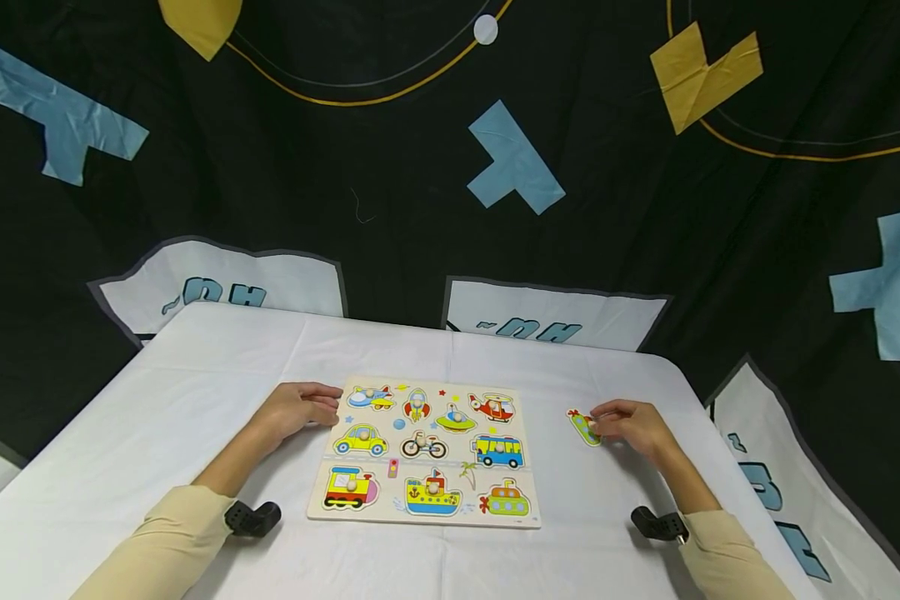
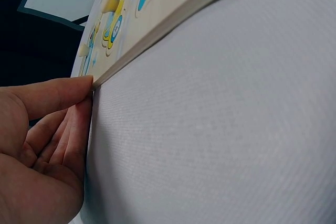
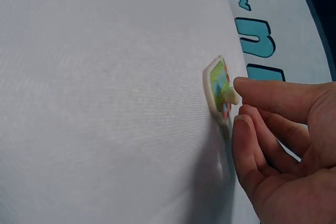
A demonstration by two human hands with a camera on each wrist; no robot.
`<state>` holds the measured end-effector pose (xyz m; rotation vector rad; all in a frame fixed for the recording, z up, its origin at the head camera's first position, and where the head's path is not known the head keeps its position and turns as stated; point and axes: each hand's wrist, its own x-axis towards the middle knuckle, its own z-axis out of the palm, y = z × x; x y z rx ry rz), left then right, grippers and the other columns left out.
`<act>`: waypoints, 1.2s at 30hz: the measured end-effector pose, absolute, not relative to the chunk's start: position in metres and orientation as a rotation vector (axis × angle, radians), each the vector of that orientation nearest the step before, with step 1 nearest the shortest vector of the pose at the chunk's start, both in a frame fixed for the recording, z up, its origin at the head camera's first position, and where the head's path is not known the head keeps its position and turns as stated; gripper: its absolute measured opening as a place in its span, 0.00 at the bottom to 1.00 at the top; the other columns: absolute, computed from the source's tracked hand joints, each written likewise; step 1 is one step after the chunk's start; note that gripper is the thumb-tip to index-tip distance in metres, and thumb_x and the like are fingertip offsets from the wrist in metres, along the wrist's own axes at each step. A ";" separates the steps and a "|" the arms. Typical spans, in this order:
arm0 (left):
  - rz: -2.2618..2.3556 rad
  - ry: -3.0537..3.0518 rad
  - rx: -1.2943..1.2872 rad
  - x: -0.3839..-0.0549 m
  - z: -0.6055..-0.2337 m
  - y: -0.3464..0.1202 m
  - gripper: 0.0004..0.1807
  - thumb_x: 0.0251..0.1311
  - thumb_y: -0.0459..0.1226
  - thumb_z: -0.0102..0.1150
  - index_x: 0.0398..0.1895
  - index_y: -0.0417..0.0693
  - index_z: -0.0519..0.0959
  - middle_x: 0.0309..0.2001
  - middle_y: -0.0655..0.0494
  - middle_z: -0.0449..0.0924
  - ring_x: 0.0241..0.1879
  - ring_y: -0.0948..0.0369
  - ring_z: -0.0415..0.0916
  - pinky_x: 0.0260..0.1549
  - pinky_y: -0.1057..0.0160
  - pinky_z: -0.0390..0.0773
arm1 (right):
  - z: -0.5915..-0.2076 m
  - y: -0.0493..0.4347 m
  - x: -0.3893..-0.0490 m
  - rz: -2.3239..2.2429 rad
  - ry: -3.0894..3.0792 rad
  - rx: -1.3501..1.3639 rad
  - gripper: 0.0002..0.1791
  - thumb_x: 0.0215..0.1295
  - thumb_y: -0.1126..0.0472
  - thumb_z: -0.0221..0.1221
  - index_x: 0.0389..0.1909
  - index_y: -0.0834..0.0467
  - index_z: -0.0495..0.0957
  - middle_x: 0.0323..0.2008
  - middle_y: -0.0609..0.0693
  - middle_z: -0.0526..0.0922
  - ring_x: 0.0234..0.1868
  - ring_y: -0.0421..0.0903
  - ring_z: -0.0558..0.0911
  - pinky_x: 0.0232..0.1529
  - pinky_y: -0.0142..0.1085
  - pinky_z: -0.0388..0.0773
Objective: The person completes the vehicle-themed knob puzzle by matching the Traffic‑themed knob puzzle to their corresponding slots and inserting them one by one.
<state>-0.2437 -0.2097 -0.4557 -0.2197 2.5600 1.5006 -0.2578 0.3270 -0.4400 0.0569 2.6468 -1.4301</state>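
Note:
A wooden knob puzzle board [image 1: 532,517] with vehicle pictures lies on the white table, seen from above. My left hand [image 1: 292,412] is at its left side, fingers fairly straight. In the left wrist view the thumb [image 2: 65,95] touches the board's edge near a corner. To the right of the board, my right hand [image 1: 633,423] pinches the small knob of a green submarine puzzle piece [image 1: 585,427] with thumb and fingertips. The right wrist view shows this piece [image 3: 218,90] edge-on, close to the cloth; whether it touches the cloth I cannot tell.
The board carries a train [image 1: 350,487], a ship [image 1: 432,496], a bus [image 1: 498,451] and several other vehicles. At its lower right is a submarine picture [image 1: 508,500] without a visible knob. A black patterned curtain [image 1: 390,183] hangs behind the white table [image 1: 217,367].

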 end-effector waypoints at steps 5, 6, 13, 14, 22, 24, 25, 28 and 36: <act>1.504 2.561 -0.207 -0.245 -0.457 -0.211 0.28 0.54 0.35 0.71 0.61 0.41 0.81 0.46 0.51 0.88 0.43 0.61 0.82 0.46 0.62 0.76 | -0.446 0.328 -0.259 -1.430 2.651 0.079 0.21 0.56 0.64 0.71 0.49 0.69 0.83 0.33 0.47 0.88 0.33 0.38 0.81 0.36 0.33 0.78; 1.507 2.560 -0.203 -0.246 -0.457 -0.211 0.28 0.54 0.35 0.71 0.60 0.41 0.81 0.46 0.51 0.88 0.43 0.61 0.82 0.45 0.63 0.76 | -0.447 0.327 -0.259 -1.432 2.650 0.089 0.20 0.56 0.64 0.71 0.49 0.69 0.83 0.32 0.46 0.88 0.32 0.38 0.81 0.35 0.33 0.78; 1.512 2.555 -0.206 -0.244 -0.455 -0.210 0.28 0.54 0.34 0.71 0.60 0.41 0.80 0.47 0.50 0.88 0.43 0.61 0.82 0.45 0.62 0.78 | -0.451 0.325 -0.257 -1.400 2.684 0.137 0.19 0.56 0.62 0.72 0.46 0.68 0.84 0.30 0.46 0.89 0.30 0.39 0.81 0.33 0.34 0.76; 1.513 2.554 -0.212 -0.244 -0.456 -0.210 0.28 0.54 0.34 0.71 0.60 0.41 0.80 0.47 0.50 0.88 0.43 0.60 0.82 0.46 0.62 0.78 | -0.451 0.325 -0.257 -1.394 2.688 0.139 0.19 0.56 0.62 0.72 0.46 0.68 0.84 0.30 0.46 0.88 0.30 0.39 0.80 0.33 0.34 0.76; 1.522 2.546 -0.220 -0.243 -0.454 -0.210 0.28 0.54 0.34 0.71 0.60 0.41 0.80 0.47 0.49 0.88 0.42 0.60 0.82 0.44 0.63 0.78 | -0.451 0.323 -0.258 -1.333 2.726 0.156 0.17 0.57 0.61 0.72 0.44 0.65 0.85 0.31 0.47 0.88 0.32 0.41 0.79 0.34 0.35 0.76; 1.522 2.547 -0.218 -0.243 -0.454 -0.210 0.28 0.54 0.34 0.71 0.60 0.40 0.80 0.46 0.49 0.88 0.42 0.60 0.82 0.44 0.64 0.78 | -0.452 0.323 -0.259 -1.325 2.735 0.156 0.17 0.56 0.60 0.72 0.44 0.65 0.85 0.31 0.47 0.88 0.32 0.41 0.79 0.34 0.35 0.76; 1.519 2.548 -0.216 -0.243 -0.454 -0.210 0.28 0.54 0.34 0.71 0.61 0.41 0.80 0.46 0.50 0.88 0.43 0.60 0.82 0.44 0.63 0.78 | -0.452 0.323 -0.259 -1.324 2.737 0.156 0.17 0.56 0.60 0.72 0.44 0.65 0.85 0.31 0.47 0.88 0.32 0.41 0.79 0.34 0.35 0.76; 1.511 2.553 -0.218 -0.243 -0.455 -0.210 0.28 0.53 0.34 0.71 0.61 0.41 0.80 0.47 0.50 0.88 0.43 0.60 0.82 0.45 0.63 0.78 | -0.453 0.323 -0.259 -1.322 2.742 0.161 0.16 0.56 0.60 0.73 0.43 0.65 0.85 0.30 0.47 0.88 0.32 0.41 0.79 0.33 0.35 0.76; 1.513 2.559 -0.213 -0.244 -0.456 -0.210 0.28 0.53 0.34 0.71 0.60 0.41 0.81 0.46 0.50 0.88 0.43 0.60 0.81 0.46 0.62 0.77 | -0.455 0.323 -0.260 -1.331 2.742 0.192 0.16 0.55 0.60 0.73 0.42 0.65 0.85 0.31 0.47 0.88 0.33 0.42 0.79 0.33 0.35 0.76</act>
